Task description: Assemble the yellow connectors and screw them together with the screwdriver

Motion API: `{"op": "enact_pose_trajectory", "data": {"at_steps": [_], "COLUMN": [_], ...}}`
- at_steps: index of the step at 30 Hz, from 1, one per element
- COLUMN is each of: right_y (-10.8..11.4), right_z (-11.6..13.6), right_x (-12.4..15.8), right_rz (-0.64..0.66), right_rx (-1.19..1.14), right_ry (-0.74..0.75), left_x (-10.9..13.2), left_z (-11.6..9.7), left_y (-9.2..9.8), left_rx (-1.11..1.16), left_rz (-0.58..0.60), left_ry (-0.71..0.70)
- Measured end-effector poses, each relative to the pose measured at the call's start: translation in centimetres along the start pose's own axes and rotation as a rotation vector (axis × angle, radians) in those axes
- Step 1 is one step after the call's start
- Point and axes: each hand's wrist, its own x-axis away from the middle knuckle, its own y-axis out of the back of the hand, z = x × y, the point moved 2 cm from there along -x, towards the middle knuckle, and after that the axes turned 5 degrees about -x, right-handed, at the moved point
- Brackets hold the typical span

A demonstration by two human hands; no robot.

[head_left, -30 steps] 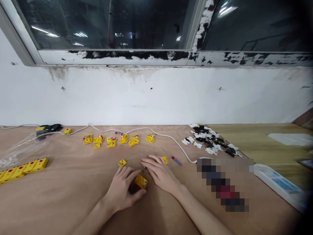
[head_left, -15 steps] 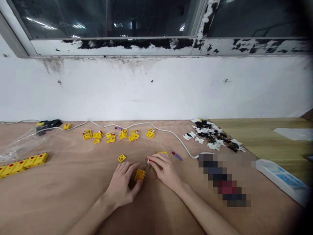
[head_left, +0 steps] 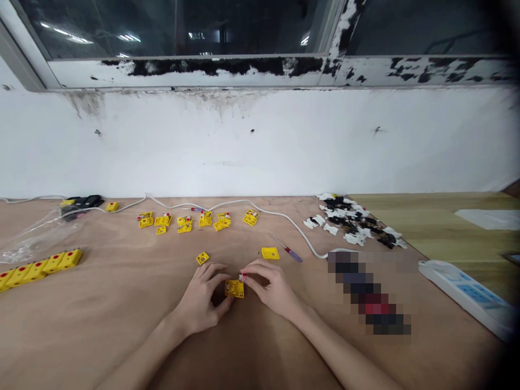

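Observation:
My left hand (head_left: 202, 300) grips a small yellow square housing (head_left: 234, 288) against the wooden table (head_left: 122, 303), thumb under it and fingers over it. My right hand (head_left: 270, 287) pinches a tiny red-and-white part (head_left: 242, 277) at the housing's top edge. Two loose yellow covers lie just beyond the hands, one (head_left: 202, 258) to the left and one (head_left: 270, 253) to the right. A red-handled screwdriver (head_left: 286, 249) lies beside the right cover.
A row of yellow parts (head_left: 195, 220) and a white cable (head_left: 284, 225) lie farther back. A line of yellow blocks (head_left: 38, 267) and a plastic bag (head_left: 32, 238) sit at left. A heap of black and white pieces (head_left: 355, 226) and a power strip (head_left: 467, 295) are at right.
The right hand closed from flat on the table into a pinch on the tiny part and brought it to the housing. The left hand turned the housing. The yellow cover is uncovered.

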Motion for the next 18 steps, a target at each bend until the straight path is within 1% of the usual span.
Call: {"op": "enact_pose_trajectory", "data": {"at_steps": [6, 18], "right_y": [-0.61, -0.72], "right_z": [0.43, 0.20], "right_x": [0.37, 0.44], "right_rz": [0.071, 0.107], "right_rx": [-0.018, 0.022], "right_ry": [-0.024, -0.014], "left_x": [0.01, 0.06], "left_z": [-0.05, 0.08], "left_y": [0.12, -0.04], "left_rx": [-0.013, -0.029], "left_rz": [0.004, 0.003], "left_ry": [0.004, 0.005]}}
